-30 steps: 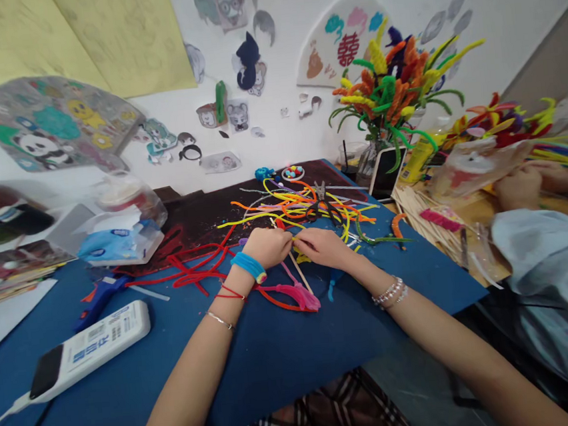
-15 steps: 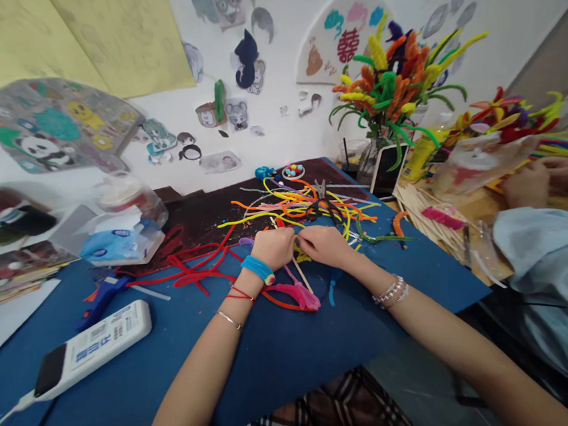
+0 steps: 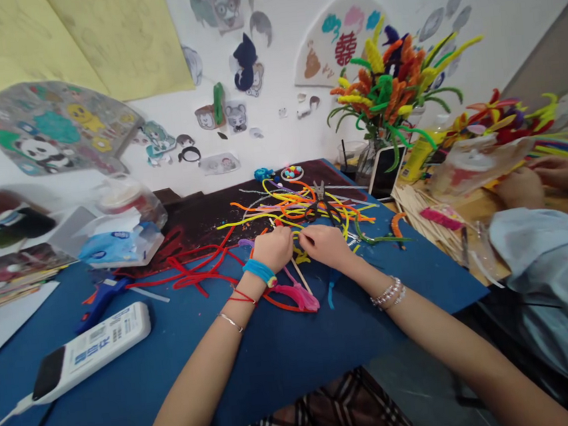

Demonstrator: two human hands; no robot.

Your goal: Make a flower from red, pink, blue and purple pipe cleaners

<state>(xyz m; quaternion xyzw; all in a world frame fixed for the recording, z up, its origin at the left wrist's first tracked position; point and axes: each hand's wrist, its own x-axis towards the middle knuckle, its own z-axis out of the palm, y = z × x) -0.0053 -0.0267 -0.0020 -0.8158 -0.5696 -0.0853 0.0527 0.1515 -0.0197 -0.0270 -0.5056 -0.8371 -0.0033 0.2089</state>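
My left hand (image 3: 272,251) and my right hand (image 3: 323,247) meet at the middle of the blue mat (image 3: 177,357), fingertips close together. Their fingers pinch something small, partly hidden, seemingly a thin wooden stick (image 3: 302,277) and a yellow pipe cleaner (image 3: 300,257). A pink tassel (image 3: 298,297) lies just below my left wrist. Red pipe cleaners (image 3: 194,272) sprawl to the left of my hands. A tangle of yellow and orange pipe cleaners (image 3: 288,209) lies beyond them, with a pair of pliers (image 3: 321,203) on it.
A glue gun (image 3: 101,294) and a white power strip (image 3: 91,349) lie at left, near a tissue pack (image 3: 121,245). A vase of pipe-cleaner flowers (image 3: 382,89) stands beyond. At right, a co-worker's hands (image 3: 520,189) work near a plastic bag (image 3: 475,164) and wooden sticks (image 3: 414,207).
My fingertips have shifted slightly and show a small gap between them. The co-worker's hands have moved apart, and the view has shifted a little.
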